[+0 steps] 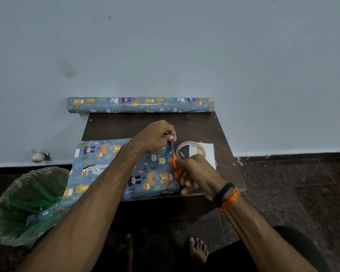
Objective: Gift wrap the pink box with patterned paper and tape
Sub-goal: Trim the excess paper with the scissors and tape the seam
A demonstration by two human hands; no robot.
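The patterned blue paper point(106, 167) lies over the front left of the small dark table point(200, 124), with its left end hanging off the edge. No pink box shows; it may be under the paper. My left hand point(155, 136) hovers over the paper's far right corner, thumb and forefinger pinching something thin, apparently a clear tape strip. My right hand point(192, 175) grips the orange scissors point(174, 160), whose blades point up to that pinch. The tape roll point(191, 151) lies just right of the blades.
The paper roll point(140, 105) lies along the table's back edge against the wall. A white card point(208, 154) sits under the tape roll. A bin with a green bag point(28, 203) stands on the floor at the left. My bare feet are below the table's front.
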